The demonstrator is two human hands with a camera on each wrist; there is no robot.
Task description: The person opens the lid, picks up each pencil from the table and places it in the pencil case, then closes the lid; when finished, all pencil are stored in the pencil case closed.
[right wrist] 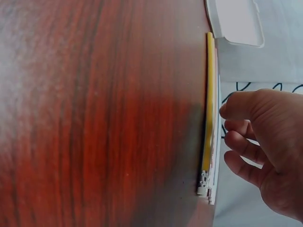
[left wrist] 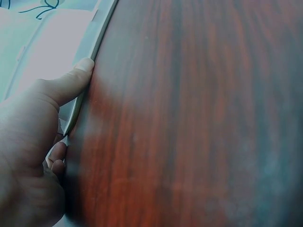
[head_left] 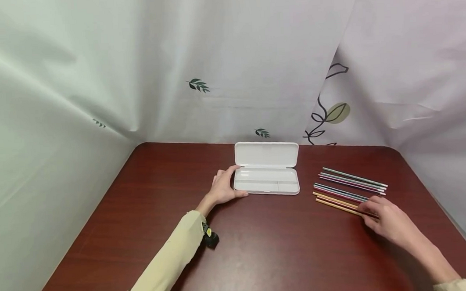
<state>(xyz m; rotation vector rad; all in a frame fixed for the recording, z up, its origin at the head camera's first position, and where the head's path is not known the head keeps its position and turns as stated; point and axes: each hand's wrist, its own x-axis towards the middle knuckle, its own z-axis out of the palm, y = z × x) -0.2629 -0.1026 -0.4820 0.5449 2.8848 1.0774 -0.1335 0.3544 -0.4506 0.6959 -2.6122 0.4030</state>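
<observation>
A white pencil case [head_left: 267,186] stands with its lid [head_left: 267,154] raised, toward the back of the table. My left hand [head_left: 224,187] holds its left end, the thumb at the front edge and the fingers round the side and back. Right of the case lie several pencils in a loose row, among them yellow pencils [head_left: 336,202], blue and pink ones, and a green pencil [head_left: 353,177] at the back. Over the right ends of the nearest pencils hovers my right hand [head_left: 391,220]. In the right wrist view, its loosely bent fingers [right wrist: 241,146] show beside the yellow pencil [right wrist: 209,109], gripping nothing.
The dark red-brown table [head_left: 278,248] is bordered by hanging white cloth [head_left: 244,65] with leaf prints at the back and sides. A black device [head_left: 211,238] sits at the left wrist. Inside the case, low dividers form compartments.
</observation>
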